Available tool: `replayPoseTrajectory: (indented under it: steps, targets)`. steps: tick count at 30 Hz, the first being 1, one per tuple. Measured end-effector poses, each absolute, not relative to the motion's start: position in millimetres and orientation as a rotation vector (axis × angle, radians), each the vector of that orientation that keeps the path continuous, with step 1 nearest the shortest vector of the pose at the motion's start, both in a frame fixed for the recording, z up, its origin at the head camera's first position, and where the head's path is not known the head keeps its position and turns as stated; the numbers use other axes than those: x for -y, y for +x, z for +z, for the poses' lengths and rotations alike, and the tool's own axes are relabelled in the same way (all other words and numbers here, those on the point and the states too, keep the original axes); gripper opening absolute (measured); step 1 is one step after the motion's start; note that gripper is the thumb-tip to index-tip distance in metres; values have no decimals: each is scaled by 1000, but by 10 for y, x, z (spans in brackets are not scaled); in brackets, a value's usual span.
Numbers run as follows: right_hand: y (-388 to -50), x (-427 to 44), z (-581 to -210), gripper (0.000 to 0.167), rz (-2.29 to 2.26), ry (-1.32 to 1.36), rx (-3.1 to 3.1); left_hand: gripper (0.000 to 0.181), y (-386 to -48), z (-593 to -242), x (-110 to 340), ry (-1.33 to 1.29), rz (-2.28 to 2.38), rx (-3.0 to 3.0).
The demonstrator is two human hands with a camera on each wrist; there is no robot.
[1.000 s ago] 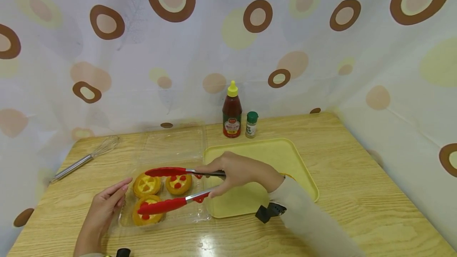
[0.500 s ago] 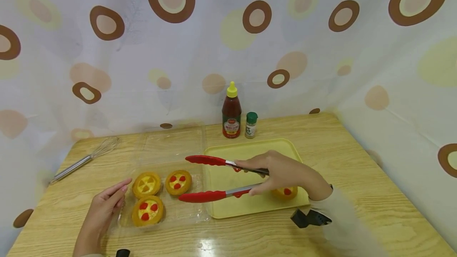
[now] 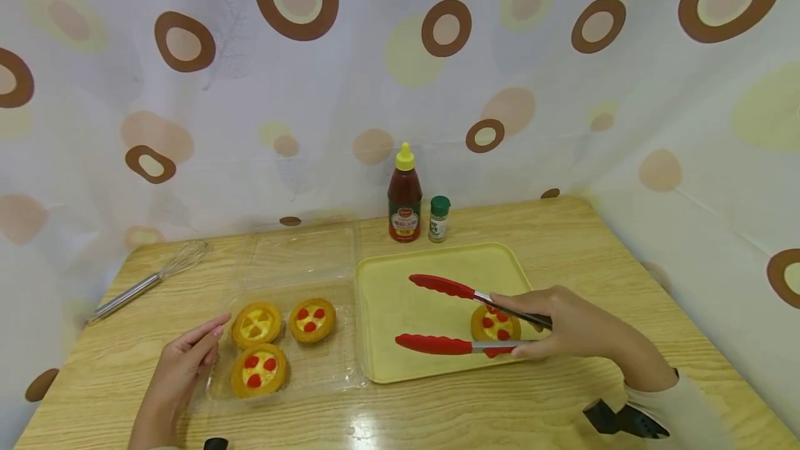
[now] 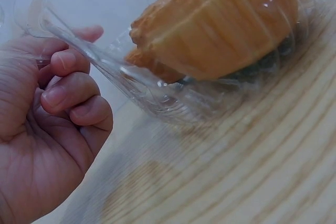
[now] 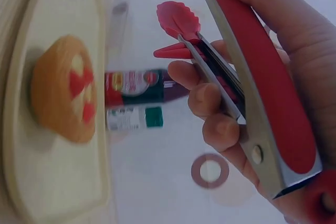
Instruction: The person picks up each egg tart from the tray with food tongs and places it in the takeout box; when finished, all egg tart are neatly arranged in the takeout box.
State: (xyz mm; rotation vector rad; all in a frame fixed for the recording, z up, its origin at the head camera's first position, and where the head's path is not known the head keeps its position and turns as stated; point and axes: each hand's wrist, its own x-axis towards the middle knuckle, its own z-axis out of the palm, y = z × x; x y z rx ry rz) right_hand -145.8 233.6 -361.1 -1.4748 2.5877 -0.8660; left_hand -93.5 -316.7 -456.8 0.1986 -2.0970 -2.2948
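My left hand pinches the left rim of a clear plastic box; the rim runs between its fingers in the left wrist view. Inside the box sit a yellow-topped tart and two tarts with red spots, one in front and one to the right. My right hand grips red-tipped metal tongs, their arms spread with nothing between the tips. Beneath the tongs, another red-spotted tart rests on a pale yellow tray, partly hidden in the head view.
A sauce bottle with a yellow cap and a small green-capped shaker stand behind the tray. The box's clear lid lies folded back. A whisk lies at the left. A patterned sheet hangs behind the wooden table.
The right hand has carried the spread tongs rightward, from over the plastic box to over the tray. The tarts in the box have stayed put. My left hand has barely moved.
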Motion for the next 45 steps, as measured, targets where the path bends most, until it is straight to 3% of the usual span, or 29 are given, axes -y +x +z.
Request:
replayPoseTrajectory:
  steps: [17,30,45]
  targets:
    - [-1110,-3118,-3927,71,-904,-1277,-2848,26,-940,-4559,3162,194,-2284,2096]
    - [-998,-3225,-4073,67,-897,-1120,-2874,24,-936,-4557,3164,217,-2287,2108]
    - [-1021,-3251,-4151,66,-918,-1193,-2845,23,-939,-4552,3169,242,-2311,2106]
